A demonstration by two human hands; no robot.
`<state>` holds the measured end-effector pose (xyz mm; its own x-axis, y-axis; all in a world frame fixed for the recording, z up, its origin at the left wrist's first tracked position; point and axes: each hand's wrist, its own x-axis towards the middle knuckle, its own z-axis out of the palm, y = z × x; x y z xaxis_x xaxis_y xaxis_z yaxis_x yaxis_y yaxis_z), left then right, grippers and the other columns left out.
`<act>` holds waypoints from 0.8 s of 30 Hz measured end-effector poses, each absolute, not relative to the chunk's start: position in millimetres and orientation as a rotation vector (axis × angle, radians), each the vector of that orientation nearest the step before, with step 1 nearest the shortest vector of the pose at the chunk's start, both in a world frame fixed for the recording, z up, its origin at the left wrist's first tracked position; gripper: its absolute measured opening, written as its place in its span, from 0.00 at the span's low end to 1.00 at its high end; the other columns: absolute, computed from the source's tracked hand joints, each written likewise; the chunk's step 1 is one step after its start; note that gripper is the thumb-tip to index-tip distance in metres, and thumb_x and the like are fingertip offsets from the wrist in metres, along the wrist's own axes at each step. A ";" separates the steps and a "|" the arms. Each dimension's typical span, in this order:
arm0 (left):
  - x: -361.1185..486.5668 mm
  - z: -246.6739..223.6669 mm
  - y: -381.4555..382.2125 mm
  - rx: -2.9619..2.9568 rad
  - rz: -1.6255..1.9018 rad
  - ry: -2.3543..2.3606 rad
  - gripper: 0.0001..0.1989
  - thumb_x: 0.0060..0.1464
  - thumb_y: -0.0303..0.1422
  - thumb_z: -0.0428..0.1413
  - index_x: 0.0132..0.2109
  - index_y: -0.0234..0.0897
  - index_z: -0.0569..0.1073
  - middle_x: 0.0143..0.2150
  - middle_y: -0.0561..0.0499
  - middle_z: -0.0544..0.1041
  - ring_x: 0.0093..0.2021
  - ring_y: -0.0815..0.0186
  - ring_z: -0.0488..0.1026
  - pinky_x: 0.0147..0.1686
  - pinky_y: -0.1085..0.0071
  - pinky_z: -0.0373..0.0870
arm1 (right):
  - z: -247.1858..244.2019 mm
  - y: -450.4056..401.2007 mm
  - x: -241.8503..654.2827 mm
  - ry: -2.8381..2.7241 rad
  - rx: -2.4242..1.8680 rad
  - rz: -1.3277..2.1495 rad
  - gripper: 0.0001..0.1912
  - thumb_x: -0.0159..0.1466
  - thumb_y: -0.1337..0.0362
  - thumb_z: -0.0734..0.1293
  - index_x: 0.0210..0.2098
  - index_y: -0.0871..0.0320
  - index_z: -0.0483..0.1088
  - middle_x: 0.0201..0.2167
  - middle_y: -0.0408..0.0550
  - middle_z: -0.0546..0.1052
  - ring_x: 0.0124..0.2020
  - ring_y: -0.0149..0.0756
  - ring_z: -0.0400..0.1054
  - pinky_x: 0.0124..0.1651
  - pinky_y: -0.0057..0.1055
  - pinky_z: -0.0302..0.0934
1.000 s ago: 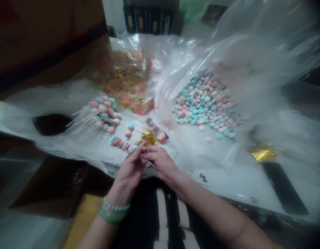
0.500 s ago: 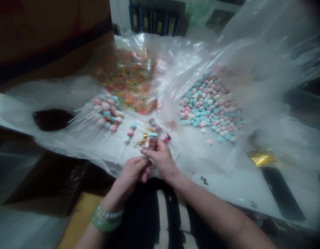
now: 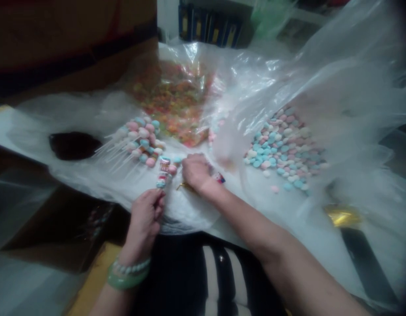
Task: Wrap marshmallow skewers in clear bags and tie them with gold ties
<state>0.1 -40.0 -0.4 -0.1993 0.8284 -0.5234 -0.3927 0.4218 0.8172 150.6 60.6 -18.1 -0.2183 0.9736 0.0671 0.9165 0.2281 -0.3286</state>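
Note:
My left hand [image 3: 146, 211] is closed around the lower end of a wrapped candy skewer [image 3: 163, 171], which stands upright in a clear printed sleeve with pink and blue pieces inside. Just beyond it lies an unwrapped marshmallow skewer [image 3: 172, 169], partly covered by the wrapped one. My right hand [image 3: 196, 172] is down on the table over gold twist ties [image 3: 183, 186]; its fingers are blurred and mostly hidden. A printed wrapper [image 3: 219, 177] shows beside that hand.
To the left lies a pile of marshmallow skewers [image 3: 141, 142] with white sticks. Behind is a clear bag of gummy candies [image 3: 179, 105]. Loose marshmallows [image 3: 285, 149] spread inside plastic at right, near gold foil [image 3: 343, 216] and a dark flat object [image 3: 365, 259]. An open carton [image 3: 67, 228] sits below left.
My hands were together at the candy skewer and have parted. The left carried the wrapped skewer leftward and forward; the right let go of it and reached forward to the gold ties.

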 end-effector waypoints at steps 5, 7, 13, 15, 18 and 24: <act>2.0 -1.8 -36.0 0.327 1.098 1.302 0.09 0.43 0.33 0.61 0.27 0.33 0.70 0.15 0.59 0.64 0.11 0.80 0.48 0.11 0.81 0.42 | -14.4 43.0 160.9 -2.246 -1.531 0.068 0.11 0.67 0.70 0.60 0.35 0.59 0.75 0.43 0.56 0.76 0.44 0.45 0.65 0.47 0.40 0.55; 5.7 -1.8 -34.9 0.310 1.060 1.258 0.09 0.44 0.33 0.62 0.28 0.33 0.70 0.16 0.59 0.64 0.11 0.80 0.48 0.11 0.81 0.43 | -9.5 30.1 165.2 -2.225 -1.391 -0.018 0.12 0.69 0.69 0.58 0.36 0.58 0.73 0.41 0.54 0.76 0.43 0.43 0.64 0.48 0.39 0.53; 24.3 -3.0 -39.1 0.380 0.974 1.152 0.15 0.44 0.35 0.66 0.27 0.34 0.67 0.15 0.60 0.62 0.11 0.80 0.49 0.11 0.81 0.44 | -12.5 -21.0 156.8 -2.341 -1.212 -0.059 0.12 0.69 0.64 0.58 0.33 0.57 0.70 0.27 0.48 0.71 0.32 0.41 0.61 0.40 0.37 0.51; 26.2 -4.7 -40.6 0.392 0.982 1.141 0.17 0.43 0.36 0.67 0.26 0.35 0.65 0.15 0.61 0.62 0.11 0.80 0.49 0.11 0.81 0.45 | -17.5 -34.1 156.9 -2.310 -1.247 -0.016 0.12 0.69 0.63 0.59 0.32 0.57 0.70 0.27 0.48 0.72 0.33 0.41 0.62 0.40 0.37 0.52; 21.5 -5.8 -40.3 0.371 1.035 1.189 0.14 0.44 0.33 0.66 0.27 0.34 0.67 0.17 0.60 0.64 0.11 0.80 0.49 0.11 0.81 0.45 | -20.5 -39.9 167.7 -2.170 -1.410 0.093 0.10 0.68 0.67 0.60 0.34 0.58 0.72 0.30 0.49 0.74 0.36 0.40 0.65 0.42 0.36 0.53; 18.4 2.6 -37.2 0.326 1.102 1.216 0.07 0.53 0.29 0.57 0.28 0.32 0.70 0.16 0.58 0.63 0.11 0.79 0.49 0.10 0.80 0.44 | -1.6 1.8 179.0 -2.202 -1.720 0.122 0.11 0.68 0.68 0.61 0.36 0.57 0.76 0.37 0.53 0.76 0.42 0.43 0.65 0.43 0.36 0.53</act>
<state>18.4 -37.2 2.6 -0.0598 0.8115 -0.5813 -0.4989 0.4801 0.7215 179.0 1.8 -1.6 -0.2071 0.9546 0.2140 0.9251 0.2622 -0.2746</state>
